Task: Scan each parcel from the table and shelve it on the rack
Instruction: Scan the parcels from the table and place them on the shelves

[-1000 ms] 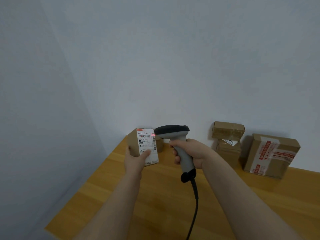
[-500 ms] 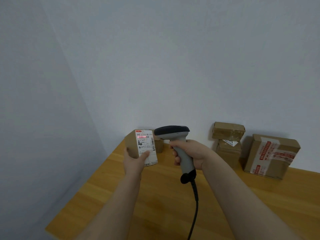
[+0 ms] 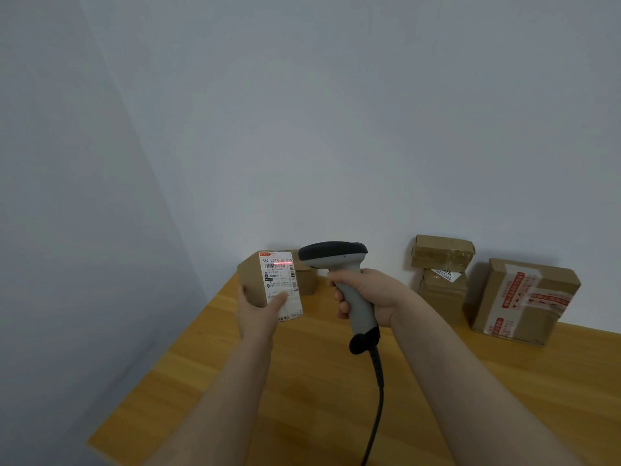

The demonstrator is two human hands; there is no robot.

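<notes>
Dim, even indoor light, soft shadows behind the boxes (image 3: 440,253), sharp focus, wide-angle edge bending.

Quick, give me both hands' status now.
Left hand: holds the labelled parcel up off the table.
Right hand: grips the scanner, aimed at the label.

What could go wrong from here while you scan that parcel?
The red line crosses only the top of the label, so the scan may fail.
The left hand holds the parcel by its lower end only; it could slip.
The cable of the scanner in the right hand hangs across the table and may snag.
</notes>
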